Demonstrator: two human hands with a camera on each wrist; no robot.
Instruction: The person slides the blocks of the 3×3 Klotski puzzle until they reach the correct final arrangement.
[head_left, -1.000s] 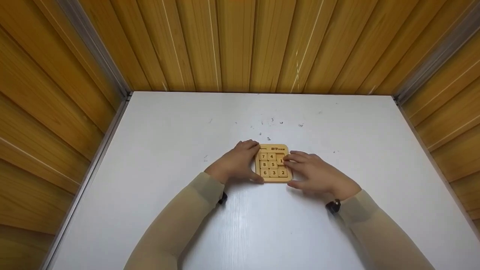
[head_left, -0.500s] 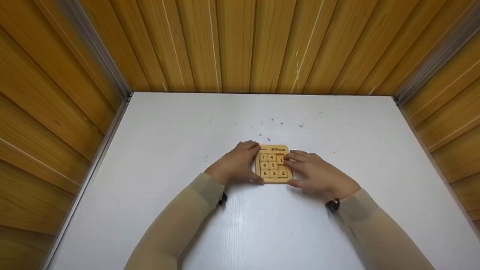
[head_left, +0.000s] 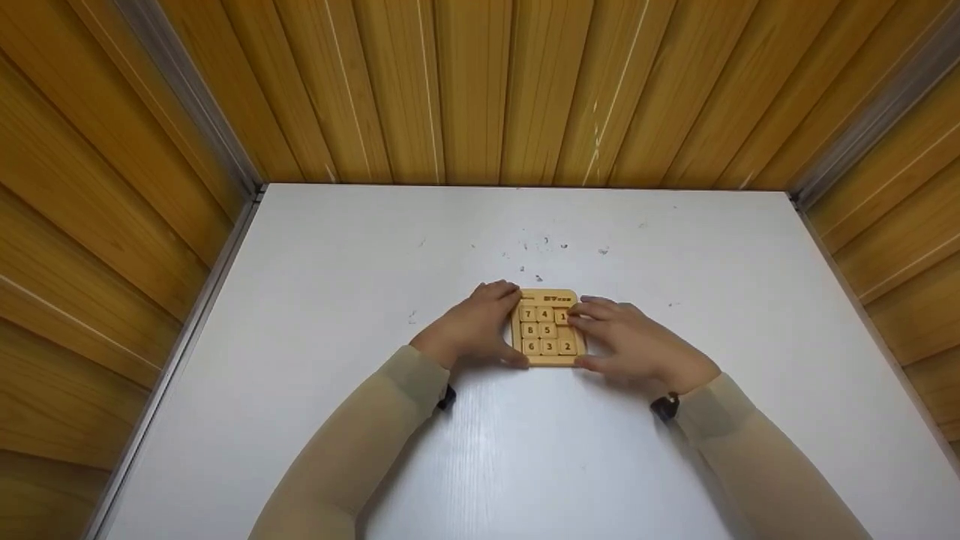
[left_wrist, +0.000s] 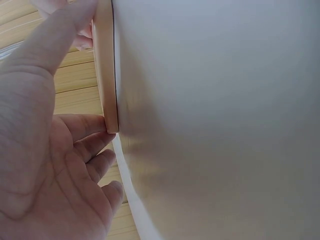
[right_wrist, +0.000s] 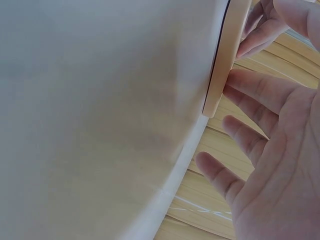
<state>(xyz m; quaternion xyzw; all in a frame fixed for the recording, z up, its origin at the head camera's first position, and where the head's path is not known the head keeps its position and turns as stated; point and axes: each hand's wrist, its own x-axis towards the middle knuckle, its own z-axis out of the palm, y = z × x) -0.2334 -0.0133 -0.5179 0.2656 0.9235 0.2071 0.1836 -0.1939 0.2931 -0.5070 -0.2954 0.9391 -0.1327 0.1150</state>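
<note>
A square wooden number sliding puzzle (head_left: 552,361) lies flat on the white table in the head view. Its tiles read 7, 4, 1 on top, 8 and 5 with a gap in the middle row, and 6, 3, 2 below. My left hand (head_left: 476,322) grips the puzzle's left side, thumb at the near corner, fingers at the far one. With extended fingertips my right hand (head_left: 634,345) touches the 1 tile (head_left: 561,316), partly covering it; its thumb rests by the near right corner. Both wrist views show only the puzzle's side edge (left_wrist: 106,75).
The white table (head_left: 315,247) has small dark marks beyond the puzzle. Yellow wood-look panels (head_left: 472,90) wall the back and both sides, with grey metal posts (head_left: 202,97) at the corners.
The 1 tile has slid away from me to the top of the right column, leaving the gap in the middle row. The right fingertips moved slightly with it; the left hand stayed put.
</note>
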